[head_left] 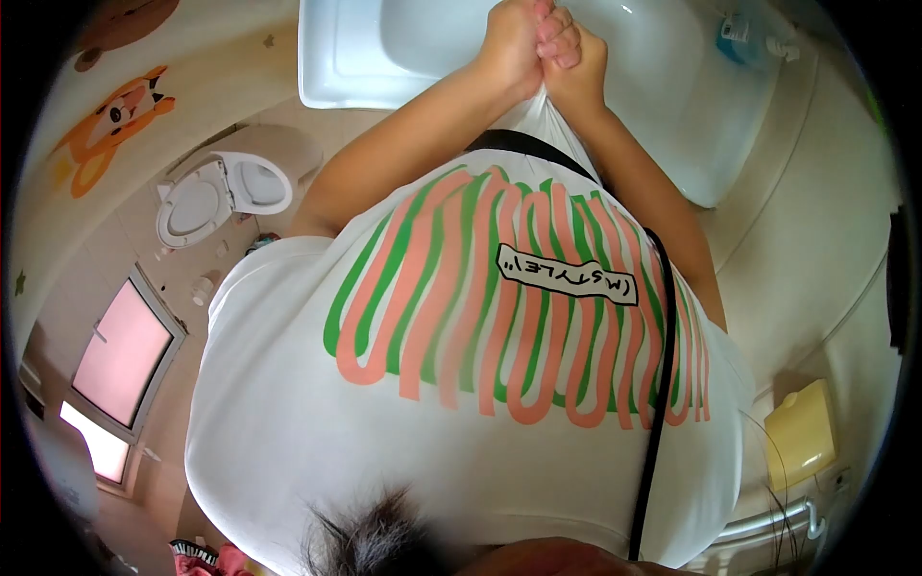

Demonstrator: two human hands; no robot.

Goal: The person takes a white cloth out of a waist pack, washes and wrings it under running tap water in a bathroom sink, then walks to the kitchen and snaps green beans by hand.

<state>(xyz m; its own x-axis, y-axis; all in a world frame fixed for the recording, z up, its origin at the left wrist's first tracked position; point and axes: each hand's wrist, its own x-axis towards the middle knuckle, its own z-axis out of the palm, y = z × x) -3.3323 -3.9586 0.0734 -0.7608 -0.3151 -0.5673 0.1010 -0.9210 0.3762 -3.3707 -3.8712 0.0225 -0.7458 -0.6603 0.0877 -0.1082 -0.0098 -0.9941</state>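
Fabric of a white shirt [384, 442] gathers into taut, narrow folds toward the glossy, round-cornered sink [324, 60]. Over that sink the left hand [513, 50] and right hand [583, 74] press together, fingers curled on the bunched end; the rest spreads away from the sink, bearing wavy green and pink stripes.

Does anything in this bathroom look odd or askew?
Yes: white fabric, apparently the hem of the white shirt, is drawn into a taut, creased bunch at the left hand and right hand, near the basin, rather than hanging loose. Nothing looks plainly spilled or damaged.
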